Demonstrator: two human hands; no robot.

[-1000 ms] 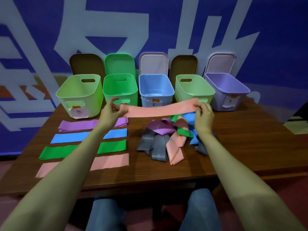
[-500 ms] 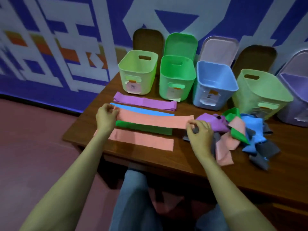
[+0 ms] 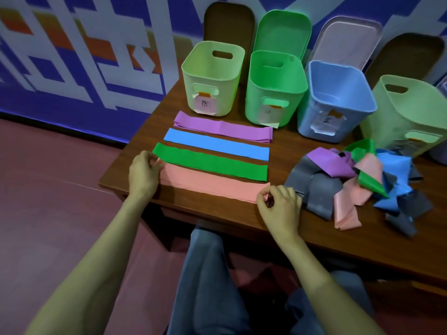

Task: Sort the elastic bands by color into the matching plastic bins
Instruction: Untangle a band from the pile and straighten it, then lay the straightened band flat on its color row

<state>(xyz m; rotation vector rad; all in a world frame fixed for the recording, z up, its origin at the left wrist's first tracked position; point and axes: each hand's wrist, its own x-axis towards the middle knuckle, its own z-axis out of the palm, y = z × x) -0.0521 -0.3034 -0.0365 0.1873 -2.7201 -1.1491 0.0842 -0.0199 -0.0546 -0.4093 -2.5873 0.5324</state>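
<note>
A pink band (image 3: 212, 183) lies flat near the table's front edge, on top of the pink strip there. My left hand (image 3: 144, 174) pinches its left end and my right hand (image 3: 278, 205) pinches its right end. Behind it lie a green band (image 3: 210, 163), a blue band (image 3: 217, 143) and a purple band (image 3: 222, 128), each stretched out flat. To the right sits a tangled pile of bands (image 3: 358, 182) in grey, pink, purple, green and blue. At the back stand a pale green bin (image 3: 212, 76), a green bin (image 3: 273, 88), a blue bin (image 3: 336, 102) and another pale green bin (image 3: 408, 112).
The wooden table (image 3: 362, 238) ends just left of the flat bands, with red floor (image 3: 60, 189) beyond. Bin lids (image 3: 283, 30) lean against the blue patterned wall behind the bins. My knees in jeans (image 3: 212, 286) are under the front edge.
Both hands carried the pink band from in front of the bins down and left, laying it on the pink strip at the front. The view swung left and downward.
</note>
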